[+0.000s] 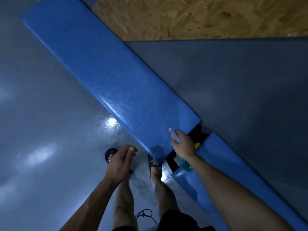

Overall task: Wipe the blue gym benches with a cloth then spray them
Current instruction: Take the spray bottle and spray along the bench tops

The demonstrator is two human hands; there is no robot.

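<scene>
R hand (184,145) fingers wrapped round spray bottle (185,164), nozzle over bench (106,75); L hand (120,161) fingers loosely curled, holding nothing; best sweep mist evenly w/ overlapping passes.

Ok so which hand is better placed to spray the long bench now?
Right. The right hand already grips the spray bottle, with its nozzle over the near end of the long bench. The left hand hangs over the floor, loosely curled, apparently holding nothing.
</scene>
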